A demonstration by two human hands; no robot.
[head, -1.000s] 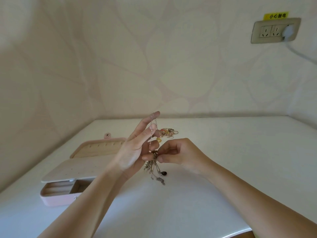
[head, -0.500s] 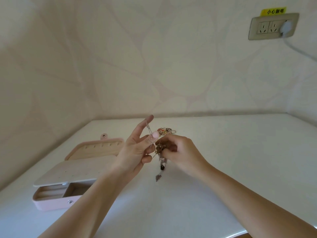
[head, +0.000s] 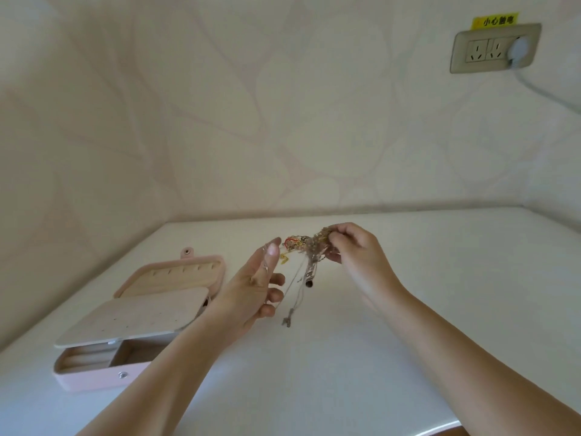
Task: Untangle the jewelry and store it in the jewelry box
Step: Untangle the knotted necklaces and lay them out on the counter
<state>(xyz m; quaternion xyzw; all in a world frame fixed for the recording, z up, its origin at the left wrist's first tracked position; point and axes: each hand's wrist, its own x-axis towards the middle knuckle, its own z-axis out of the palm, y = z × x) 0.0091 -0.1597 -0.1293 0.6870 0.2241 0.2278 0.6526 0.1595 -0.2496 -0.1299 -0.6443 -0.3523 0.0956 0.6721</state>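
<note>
Head view: right hand [head: 355, 256] pinches the jewelry tangle [head: 319, 240] above the table [head: 408, 309], probably so loose strands hang free for separating. Left hand [head: 251, 287] sits apart, half open, with a thin chain [head: 266, 266] across it and its grip unclear. Jewelry box [head: 94, 377] lies open near left, ready for storing.

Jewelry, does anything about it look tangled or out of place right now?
Yes: the jewelry is one knotted clump pinched in the right hand, chains dangling loose, one strand held by the left hand. The jewelry box lies open.

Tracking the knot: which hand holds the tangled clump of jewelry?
The right hand pinches the clump; the left hand beside it holds only a thin chain.
</note>
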